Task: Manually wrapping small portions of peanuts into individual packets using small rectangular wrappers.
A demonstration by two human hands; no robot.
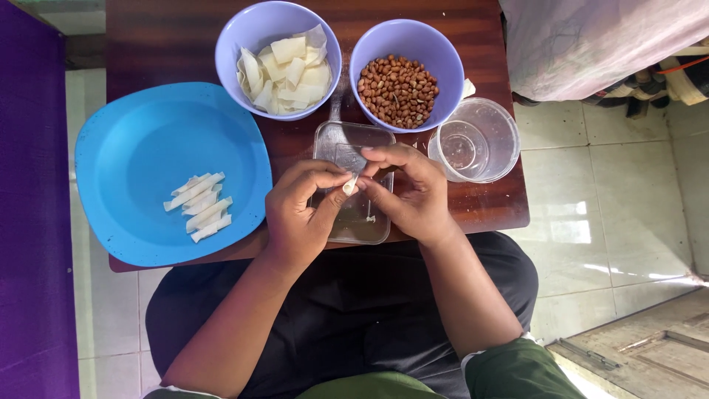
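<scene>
My left hand (pixel 299 210) and my right hand (pixel 410 188) meet above a clear rectangular plastic container (pixel 365 225) at the table's near edge. Between the fingertips of both hands is pinched a small pale wrapper piece (pixel 350 185), partly rolled. To the left, a big blue plate (pixel 140 140) carries several finished white rolls (pixel 199 207) lying side by side. Beyond my hands stand two lilac bowls: the left bowl (pixel 236 44) holds cut wrapper sheets (pixel 288 70), the right bowl (pixel 436 52) holds peanuts (pixel 397 90).
A clear round plastic tub (pixel 487 140) sits at the table's right edge beside the peanut bowl. The dark wooden table (pixel 170 37) is small; tiled floor lies to the right, a purple surface to the left, cloth at the upper right.
</scene>
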